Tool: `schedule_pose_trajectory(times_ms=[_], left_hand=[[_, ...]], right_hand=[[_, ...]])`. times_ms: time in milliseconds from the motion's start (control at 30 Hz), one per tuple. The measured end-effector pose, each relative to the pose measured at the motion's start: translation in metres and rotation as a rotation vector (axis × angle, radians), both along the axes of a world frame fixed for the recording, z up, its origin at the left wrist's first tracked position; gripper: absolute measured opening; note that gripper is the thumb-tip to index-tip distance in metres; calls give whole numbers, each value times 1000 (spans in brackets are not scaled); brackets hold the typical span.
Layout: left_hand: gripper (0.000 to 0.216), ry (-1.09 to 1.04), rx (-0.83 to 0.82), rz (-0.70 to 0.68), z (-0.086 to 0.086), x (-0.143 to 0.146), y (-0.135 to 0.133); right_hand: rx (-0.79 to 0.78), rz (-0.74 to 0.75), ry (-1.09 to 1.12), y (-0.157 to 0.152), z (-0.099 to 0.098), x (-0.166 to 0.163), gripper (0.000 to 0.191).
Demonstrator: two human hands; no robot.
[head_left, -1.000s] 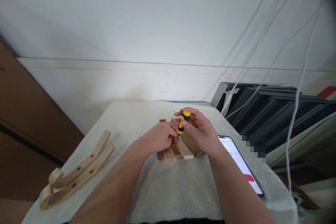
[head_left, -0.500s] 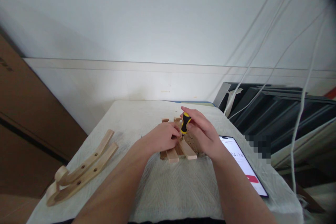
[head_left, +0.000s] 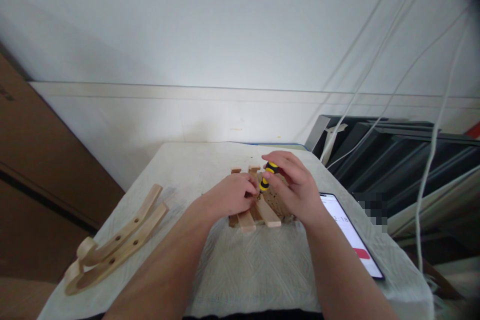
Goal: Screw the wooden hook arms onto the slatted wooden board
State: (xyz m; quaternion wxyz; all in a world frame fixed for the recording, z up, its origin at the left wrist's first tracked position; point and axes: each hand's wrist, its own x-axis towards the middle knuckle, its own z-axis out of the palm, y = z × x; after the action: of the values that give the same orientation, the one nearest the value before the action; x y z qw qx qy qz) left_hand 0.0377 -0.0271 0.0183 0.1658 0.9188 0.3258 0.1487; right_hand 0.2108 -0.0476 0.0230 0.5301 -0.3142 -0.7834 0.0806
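Note:
My right hand grips the handle of a short black-and-yellow screwdriver, tilted with its top leaning right. Its tip points down at a light wooden strip. My left hand is closed, thumb and fingers pinched close beside the tip; what they hold is hidden. Beneath it runs a second wooden strip. Both strips lie across a brown, worn board dotted with small holes. Their far ends, partly covered by my hands, show notched blocks.
Two curved wooden pieces with holes lie at the left on the cloth-covered table. A phone showing a timer lies by my right forearm. Cables hang at the right, and a brown cabinet-like panel stands left.
My right hand has moved slightly right, and the screwdriver's handle leans further to the right. My left hand stays in place by the tip.

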Motion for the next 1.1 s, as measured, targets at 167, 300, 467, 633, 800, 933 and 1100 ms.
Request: schedule_pose_trajectory(times_ms=[167,300,467,633,800,933,1100], left_hand=[[20,-10,-15,0,0,0,0],[19,14,11,20,-1,0,0],[19,36,50,15,-4,1,2],[18,15,39,-4,-5,1,3],[18,40,19,14,0,2,1],[20,54,27,5,1,2,1],[18,-9,27,-15,-2,1,2]], right_hand=[[-171,105,14,-4,0,3,36],[-122,52,114,2,-5,-2,23],[-82,39,85,1,-3,-7,25],[-91,109,7,-5,0,-1,34],[-173,39,124,3,-12,-2,30],[-195,22,258,10,-20,-9,32],[-266,51,180,7,-17,-13,39]])
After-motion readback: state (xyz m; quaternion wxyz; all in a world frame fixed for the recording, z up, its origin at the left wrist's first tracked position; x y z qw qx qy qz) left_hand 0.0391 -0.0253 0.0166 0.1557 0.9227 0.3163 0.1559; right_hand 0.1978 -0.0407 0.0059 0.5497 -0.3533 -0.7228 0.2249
